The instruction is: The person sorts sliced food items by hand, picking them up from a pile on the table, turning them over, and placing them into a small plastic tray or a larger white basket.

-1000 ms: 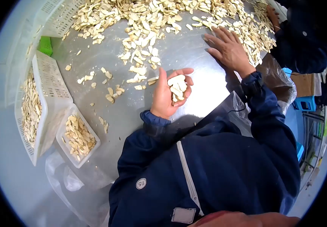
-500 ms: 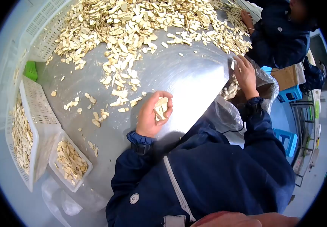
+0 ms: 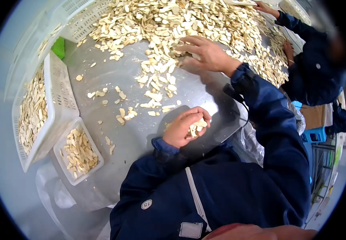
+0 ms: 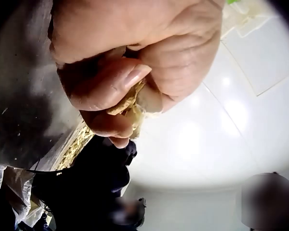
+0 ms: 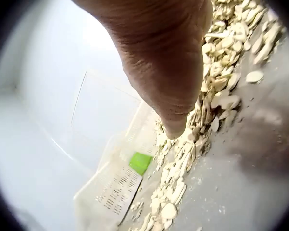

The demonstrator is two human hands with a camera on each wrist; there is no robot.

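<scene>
My left hand (image 3: 182, 127) is curled round several pale dried slices (image 3: 198, 127) above the near part of the metal table (image 3: 113, 168). In the left wrist view, the slices (image 4: 134, 103) poke out between its bent fingers and thumb. Farther off, my right hand (image 3: 210, 55) reaches over the near edge of a wide pile of pale slices (image 3: 161, 24), its fingers extended toward it. The right wrist view catches the thumb (image 5: 175, 126) in front of the heap (image 5: 221, 72), while the other fingers are hidden there.
A large perforated white basket (image 3: 63, 86) of slices stands at the left, with a smaller white tray (image 3: 96, 154) of slices beside it. Loose slices (image 3: 129, 114) dot the table. Another person's arm (image 3: 297, 28) reaches over the pile's right side. A clear plastic bag (image 3: 251, 146) hangs at the near right edge.
My right hand went to the table's right edge above the bag with a slice at its fingertips, then came back left over the pile. The left hand keeps its slices, fingers more closed.
</scene>
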